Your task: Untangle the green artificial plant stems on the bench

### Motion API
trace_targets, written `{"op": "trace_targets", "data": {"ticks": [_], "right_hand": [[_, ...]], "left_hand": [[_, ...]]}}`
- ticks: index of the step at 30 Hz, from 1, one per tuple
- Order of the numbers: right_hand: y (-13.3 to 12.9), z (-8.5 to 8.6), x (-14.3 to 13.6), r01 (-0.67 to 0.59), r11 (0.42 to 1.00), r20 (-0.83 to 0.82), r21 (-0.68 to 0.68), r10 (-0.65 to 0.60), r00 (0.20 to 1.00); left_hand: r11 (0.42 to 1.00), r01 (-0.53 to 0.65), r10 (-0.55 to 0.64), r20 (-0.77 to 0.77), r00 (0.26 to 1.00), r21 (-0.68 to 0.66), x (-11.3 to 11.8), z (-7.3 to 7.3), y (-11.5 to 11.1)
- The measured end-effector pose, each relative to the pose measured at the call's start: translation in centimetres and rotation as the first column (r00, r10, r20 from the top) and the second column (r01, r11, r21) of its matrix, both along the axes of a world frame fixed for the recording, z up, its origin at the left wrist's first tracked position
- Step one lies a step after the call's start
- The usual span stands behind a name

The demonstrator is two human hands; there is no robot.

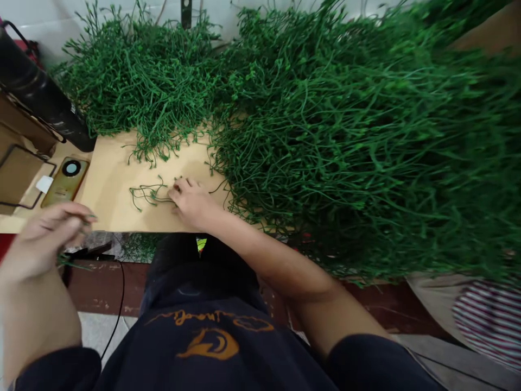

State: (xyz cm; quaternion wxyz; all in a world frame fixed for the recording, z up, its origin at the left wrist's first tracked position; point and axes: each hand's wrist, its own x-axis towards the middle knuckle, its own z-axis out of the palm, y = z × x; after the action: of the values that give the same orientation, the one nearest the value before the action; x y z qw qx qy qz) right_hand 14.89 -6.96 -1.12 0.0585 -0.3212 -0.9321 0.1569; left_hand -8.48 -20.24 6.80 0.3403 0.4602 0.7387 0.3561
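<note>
My left hand (49,239) is raised off the table's front left edge, thumb and fingers pinched together. A bit of green shows at its fingertips, and thin green strands hang below the hand; it is slightly blurred. On the light wooden board (116,163), my right hand (193,203) has its fingers curled around the ends of a few thin green artificial stems (150,190). Those stems spread leftward from the fingers. Close beyond my right hand lies a large heap of the same green stems (309,136), with small forked tips.
A second mound of stems (138,76) lies along the back wall. To the left are a gold phone (67,182), a black cylinder (44,89) and a cardboard box (18,174). At the lower right, part of a person in striped cloth (490,320) shows.
</note>
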Motion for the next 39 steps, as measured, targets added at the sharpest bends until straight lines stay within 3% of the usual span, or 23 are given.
{"op": "trace_targets", "data": {"ticks": [2,3,7,11,14,22,25,28,31,35,37,39], "right_hand": [[0.1,0.0,-0.7,-0.012,1.0,0.052,0.02,0.011,0.999],[0.2,0.1,-0.8,-0.012,0.999,0.071,0.033,0.01,0.997],[0.9,0.4,-0.1,0.002,0.999,0.116,0.051,-0.008,0.993],[1.5,0.8,0.5,0.084,0.996,0.071,0.014,-0.084,0.994],[1.0,0.9,-0.7,0.161,0.986,0.004,-0.036,-0.161,0.987],[-0.5,-1.0,-6.6,-0.027,0.99,-0.074,0.136,0.037,0.997],[-0.2,-1.6,-6.9,-0.04,0.987,-0.094,0.158,0.056,0.994],[-0.1,-1.6,-6.5,-0.054,0.988,-0.086,0.142,0.067,0.994],[0.3,-0.2,-5.5,-0.016,0.998,-0.084,0.058,0.021,0.996],[2.6,4.4,-0.8,0.122,0.99,-0.16,0.066,-0.11,0.981],[4.7,7.0,3.3,0.337,0.925,-0.307,0.177,-0.274,0.912],[6.6,9.3,8.0,0.552,0.78,-0.44,0.295,-0.402,0.803]], "left_hand": [[0.94,0.234,-0.269,-0.116,0.956,-0.249,0.1,-2.1,-0.6],[0.891,0.292,-0.367,-0.172,0.914,-0.347,-0.2,-3.2,-0.8],[0.844,0.266,-0.443,-0.325,0.836,-0.465,-1.8,-6.1,-1.0],[0.855,0.214,-0.408,-0.358,0.84,-0.473,-2.1,-5.7,-1.0],[0.872,0.183,-0.381,-0.395,0.836,-0.454,-1.8,-5.1,-0.7],[0.889,0.196,-0.389,-0.458,0.799,-0.413,-2.6,-4.6,0.4],[0.926,0.218,-0.349,-0.475,0.808,-0.309,-2.3,-4.1,2.0],[0.962,0.237,-0.273,-0.457,0.847,-0.134,-1.4,-4.2,5.0],[0.979,0.191,-0.138,-0.446,0.884,0.076,-0.3,-5.0,9.0],[0.963,0.183,-0.08,-0.439,0.895,0.199,0.7,-6.2,14.8],[0.959,0.175,-0.056,-0.458,0.887,0.222,1.2,-6.2,17.3],[0.964,0.16,-0.022,-0.539,0.842,0.211,1.7,-5.7,19.0]]}}
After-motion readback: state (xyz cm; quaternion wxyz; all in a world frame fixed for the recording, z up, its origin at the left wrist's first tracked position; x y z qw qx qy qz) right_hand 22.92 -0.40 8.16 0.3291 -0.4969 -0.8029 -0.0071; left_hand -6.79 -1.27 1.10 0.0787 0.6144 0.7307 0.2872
